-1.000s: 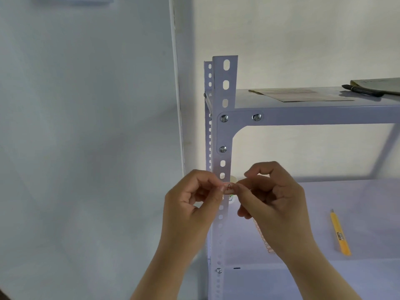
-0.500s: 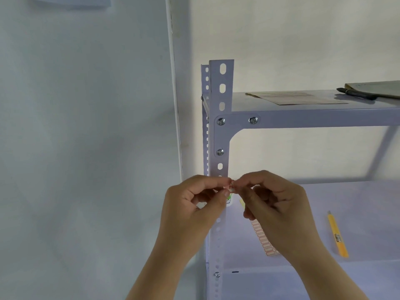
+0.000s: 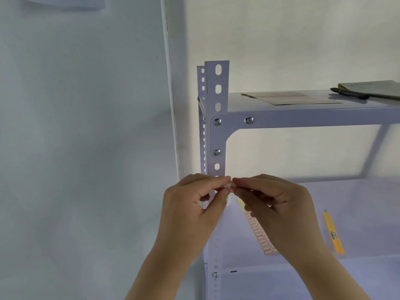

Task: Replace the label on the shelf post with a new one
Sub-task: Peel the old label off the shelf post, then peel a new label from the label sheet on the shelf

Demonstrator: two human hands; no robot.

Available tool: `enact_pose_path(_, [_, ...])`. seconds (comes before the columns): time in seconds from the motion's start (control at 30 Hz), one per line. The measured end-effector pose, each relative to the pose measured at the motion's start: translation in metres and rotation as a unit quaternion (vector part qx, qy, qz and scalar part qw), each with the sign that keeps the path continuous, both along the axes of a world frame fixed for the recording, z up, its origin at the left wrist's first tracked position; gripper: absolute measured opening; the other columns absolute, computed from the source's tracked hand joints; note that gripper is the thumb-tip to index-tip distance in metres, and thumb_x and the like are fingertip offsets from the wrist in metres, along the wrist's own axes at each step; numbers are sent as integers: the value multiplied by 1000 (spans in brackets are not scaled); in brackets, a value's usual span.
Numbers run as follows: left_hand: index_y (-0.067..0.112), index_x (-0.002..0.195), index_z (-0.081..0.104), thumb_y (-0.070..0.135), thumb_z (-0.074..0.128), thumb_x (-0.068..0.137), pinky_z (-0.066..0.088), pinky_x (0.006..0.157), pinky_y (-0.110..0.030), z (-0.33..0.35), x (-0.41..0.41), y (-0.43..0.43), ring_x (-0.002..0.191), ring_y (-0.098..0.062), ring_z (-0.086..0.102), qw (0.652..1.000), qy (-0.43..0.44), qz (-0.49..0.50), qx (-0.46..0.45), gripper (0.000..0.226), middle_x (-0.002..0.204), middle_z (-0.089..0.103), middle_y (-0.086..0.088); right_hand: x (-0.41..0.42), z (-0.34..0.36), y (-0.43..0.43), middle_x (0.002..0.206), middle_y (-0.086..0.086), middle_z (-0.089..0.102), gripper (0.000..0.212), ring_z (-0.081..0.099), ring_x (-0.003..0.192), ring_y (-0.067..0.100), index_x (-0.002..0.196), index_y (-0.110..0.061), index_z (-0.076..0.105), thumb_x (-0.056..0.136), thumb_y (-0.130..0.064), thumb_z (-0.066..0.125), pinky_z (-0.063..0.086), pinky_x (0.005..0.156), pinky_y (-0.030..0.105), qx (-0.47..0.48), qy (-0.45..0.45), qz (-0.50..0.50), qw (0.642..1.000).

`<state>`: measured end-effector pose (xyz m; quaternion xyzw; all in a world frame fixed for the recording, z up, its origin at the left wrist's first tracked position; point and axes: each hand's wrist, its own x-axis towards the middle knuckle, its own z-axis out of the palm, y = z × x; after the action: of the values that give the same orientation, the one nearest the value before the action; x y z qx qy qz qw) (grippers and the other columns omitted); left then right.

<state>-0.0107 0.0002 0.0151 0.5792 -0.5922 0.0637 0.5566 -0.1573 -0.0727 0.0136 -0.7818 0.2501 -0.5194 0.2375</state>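
A white perforated shelf post (image 3: 217, 92) rises in the middle of the view. In front of it, both hands pinch a small white label (image 3: 231, 186) with a red border and a handwritten "A". My left hand (image 3: 194, 204) grips its left end with thumb and forefinger; my right hand (image 3: 275, 204) grips its right end. The label sits at the post's right edge; whether it touches the post I cannot tell. A sheet of red-bordered labels (image 3: 259, 237) lies on the lower shelf, partly hidden by my right hand.
A yellow utility knife (image 3: 333, 232) lies on the lower shelf (image 3: 357, 204) at the right. On the upper shelf (image 3: 303, 113) rest a paper sheet (image 3: 290, 98), a black pen (image 3: 349, 93) and a notebook (image 3: 374, 88). A white wall and a vertical pipe (image 3: 170, 105) stand left.
The view has shifted a little, so the post and shelves sit lower in frame. Both hands keep the label pinched between them at about the same spot on the post.
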Motion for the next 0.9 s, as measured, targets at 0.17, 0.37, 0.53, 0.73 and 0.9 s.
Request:
enact_pose_path(0.17, [19,98,82,27,67,85,51,72,-8,-4,-4,-6,77,5,57,996,-69,35,-41,22,86,79,8,-1,-7,2,92,-17,74,19,70,61,4,95,-25,79,82,-16,69,53,56,15,-22,-50,-32,998])
enact_pose_path(0.37, [19,93,81,28,61,86,52,71,-13,-4,-10,-8,78,-3,60,994,-94,35,-52,23,85,78,8,-8,-8,-1,81,-21,71,14,67,65,-1,92,-19,78,86,-17,66,51,58,9,-74,-17,-45,996])
enact_pose_path(0.53, [19,89,79,30,59,87,51,67,-17,-3,-17,-12,72,-5,62,992,-107,45,-46,23,81,77,8,-12,-10,-9,79,-7,69,9,56,64,2,89,-11,74,87,-9,65,43,60,6,-151,42,-78,985])
enact_pose_path(0.73, [21,86,75,31,57,88,53,69,-20,-4,-25,-18,76,-9,63,991,-127,48,-1,20,82,73,9,-22,-9,-16,80,-15,56,13,56,66,13,87,-22,59,92,-27,49,46,57,23,-116,96,-37,988])
enact_pose_path(0.9, [23,83,76,16,74,82,49,66,-7,-7,-37,-23,69,-3,64,998,-43,42,6,7,73,72,17,-24,-10,-18,73,-16,61,9,62,67,12,81,-23,61,89,-21,59,47,55,13,-45,49,-38,997])
